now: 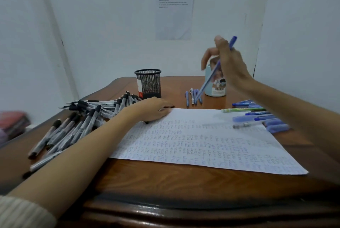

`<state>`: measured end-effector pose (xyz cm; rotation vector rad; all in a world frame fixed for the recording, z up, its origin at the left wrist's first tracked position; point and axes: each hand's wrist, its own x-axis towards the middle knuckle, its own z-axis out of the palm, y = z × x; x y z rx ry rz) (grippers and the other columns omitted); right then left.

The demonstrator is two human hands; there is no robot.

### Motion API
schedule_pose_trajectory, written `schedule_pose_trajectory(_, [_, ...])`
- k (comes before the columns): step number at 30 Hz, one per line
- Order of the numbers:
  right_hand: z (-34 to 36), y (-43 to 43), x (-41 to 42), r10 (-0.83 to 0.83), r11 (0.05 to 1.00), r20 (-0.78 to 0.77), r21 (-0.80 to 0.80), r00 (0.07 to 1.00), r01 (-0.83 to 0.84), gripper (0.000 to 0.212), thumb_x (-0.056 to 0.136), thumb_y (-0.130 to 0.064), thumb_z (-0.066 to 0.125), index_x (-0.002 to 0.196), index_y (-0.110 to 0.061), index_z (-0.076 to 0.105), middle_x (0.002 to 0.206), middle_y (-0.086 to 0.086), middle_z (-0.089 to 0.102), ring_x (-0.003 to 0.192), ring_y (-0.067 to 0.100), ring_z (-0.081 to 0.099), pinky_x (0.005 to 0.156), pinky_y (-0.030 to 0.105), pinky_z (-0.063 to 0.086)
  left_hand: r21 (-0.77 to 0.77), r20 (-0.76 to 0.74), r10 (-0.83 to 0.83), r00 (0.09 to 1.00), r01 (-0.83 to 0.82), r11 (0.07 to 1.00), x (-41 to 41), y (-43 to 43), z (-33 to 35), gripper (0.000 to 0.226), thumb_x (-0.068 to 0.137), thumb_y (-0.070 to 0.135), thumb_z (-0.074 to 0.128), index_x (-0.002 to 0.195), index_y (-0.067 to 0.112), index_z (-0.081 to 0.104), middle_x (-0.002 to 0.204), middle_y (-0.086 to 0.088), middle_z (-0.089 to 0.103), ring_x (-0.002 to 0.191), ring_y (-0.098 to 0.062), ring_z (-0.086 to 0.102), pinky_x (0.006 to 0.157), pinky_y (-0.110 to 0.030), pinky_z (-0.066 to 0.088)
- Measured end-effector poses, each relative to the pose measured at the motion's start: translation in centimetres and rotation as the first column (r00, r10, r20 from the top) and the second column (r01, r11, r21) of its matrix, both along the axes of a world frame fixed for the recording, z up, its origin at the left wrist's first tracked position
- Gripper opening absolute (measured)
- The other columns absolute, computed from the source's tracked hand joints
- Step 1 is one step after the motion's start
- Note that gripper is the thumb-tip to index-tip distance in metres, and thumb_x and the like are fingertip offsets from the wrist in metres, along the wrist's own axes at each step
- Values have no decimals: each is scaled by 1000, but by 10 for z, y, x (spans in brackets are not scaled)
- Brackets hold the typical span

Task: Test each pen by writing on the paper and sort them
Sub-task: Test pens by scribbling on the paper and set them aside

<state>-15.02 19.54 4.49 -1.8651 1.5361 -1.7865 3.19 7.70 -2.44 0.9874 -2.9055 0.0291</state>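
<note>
While the left hand (152,109) lies palm-down on the eleven o'clock corner of the paper (202,139), covering a dark pen (146,122) so that I cannot tell its grip, the right hand (228,60) hangs at one o'clock. Its fingers pinch a blue pen (211,76) slanted across the pale blue cup (215,92). Black pens (82,121) are heaped at nine o'clock and blue pens (257,115) lie at three o'clock.

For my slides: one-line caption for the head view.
Right hand holds a blue pen by the pale blue cup; left hand rests at a corner of the written paper.
</note>
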Motion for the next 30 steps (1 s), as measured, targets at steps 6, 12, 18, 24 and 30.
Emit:
schedule_pose_trajectory(6, [-29,2,-7,167,792,435,476,885,-383,73,97,-54,19,79,-5,69,56,10,66,44,17,63,40,20,50,2,-25,-20,1000,20,1000,2,-4,-2,41,100,31,38,138,17,44,134,-2,52,116,-18,52,99,-31,41])
schedule_pose_trajectory(12, [-45,6,3,184,733,618,432,764,-526,32,76,-35,65,89,-5,66,62,4,67,47,9,62,43,17,52,0,-36,-30,999,30,1000,3,-2,-2,39,100,29,37,137,19,45,130,-2,56,105,-16,54,90,-28,42])
schedule_pose_trajectory(18, [-66,5,28,131,736,489,535,862,-415,40,85,-45,57,65,-12,49,50,-2,45,42,6,36,34,14,29,-5,-14,-11,1000,11,1000,3,-3,-2,42,100,31,37,139,19,43,132,-4,55,113,-20,55,98,-36,43])
schedule_pose_trajectory(24, [-54,11,23,116,805,220,550,969,-221,31,87,-32,61,109,-12,52,53,1,48,31,3,34,31,14,26,4,-20,-11,1000,11,1000,2,-3,-2,41,100,31,36,139,20,43,130,-5,55,112,-20,54,97,-34,42])
schedule_pose_trajectory(30, [-55,7,14,69,875,230,453,971,-169,65,82,-19,68,136,-24,33,40,-3,49,28,2,38,30,14,26,4,-11,-12,1000,12,1000,1,-2,-2,41,101,29,36,139,18,42,137,-4,51,118,-19,51,100,-32,40])
